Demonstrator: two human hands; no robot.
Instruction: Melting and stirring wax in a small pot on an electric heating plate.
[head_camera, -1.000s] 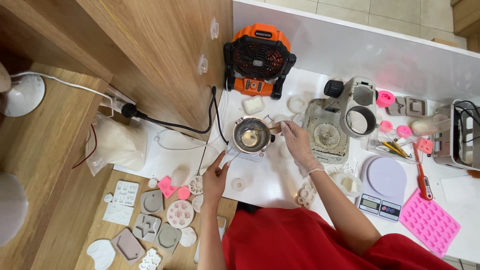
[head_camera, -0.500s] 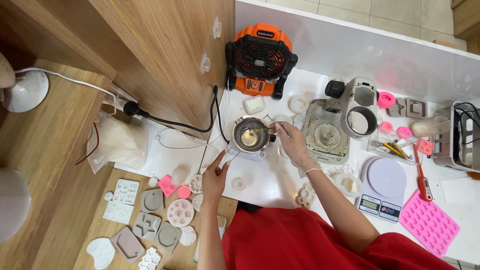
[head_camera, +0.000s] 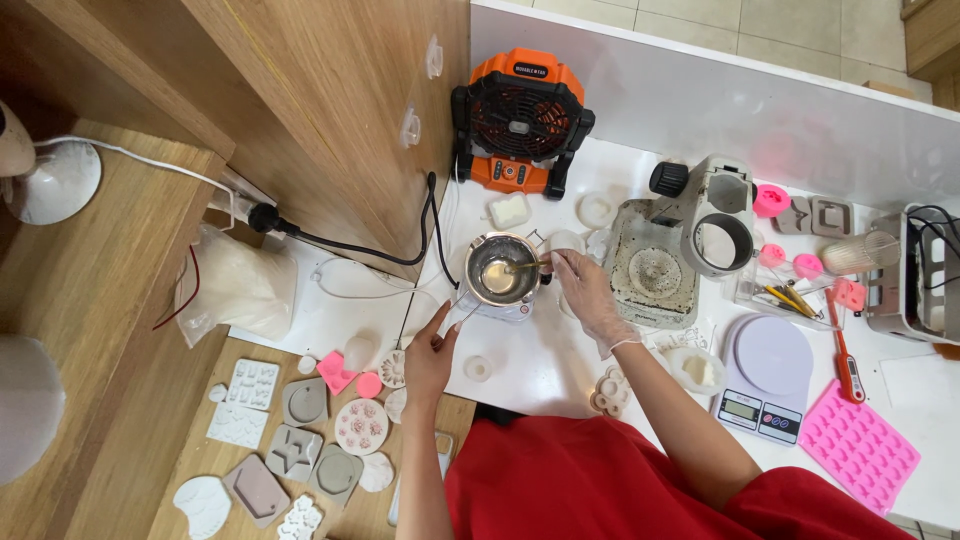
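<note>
Head view: gloved right hand (head_camera: 588, 296) grips a stirrer in the steel melting pot (head_camera: 500, 269) mid-tabletop near the white counter's (head_camera: 560, 350) left edge; bare left hand (head_camera: 430, 355) pinches the pot's handle (head_camera: 462, 316).

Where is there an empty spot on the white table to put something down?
Bare table lies between the white bag and the left hand. Another patch sits between the right hand and the small ring. It is crowded around the scale and pink tray.

Pot (head_camera: 500, 268) between fan (head_camera: 520, 122) behind and hands in front.
</note>
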